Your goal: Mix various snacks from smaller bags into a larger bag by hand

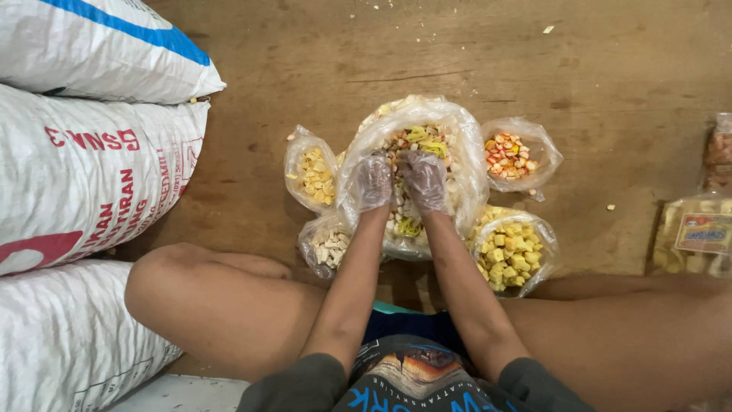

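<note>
Both hands wear thin clear plastic gloves and reach into a large clear plastic bag (465, 152) of mixed snack pieces on the brown floor. My left hand (374, 181) rests on the pale and yellow pieces at the bag's left side. My right hand (424, 180) lies just beside it, fingers curled down into the mix. Whether either hand grips pieces is hidden by the gloves and fingers.
Smaller open bags ring the big one: yellow chips (314, 174) at left, white pieces (329, 248) lower left, orange-white bits (509, 156) at right, yellow cubes (512, 258) lower right. Stacked white sacks (84, 175) stand at left. Packaged snacks (705, 233) lie at far right.
</note>
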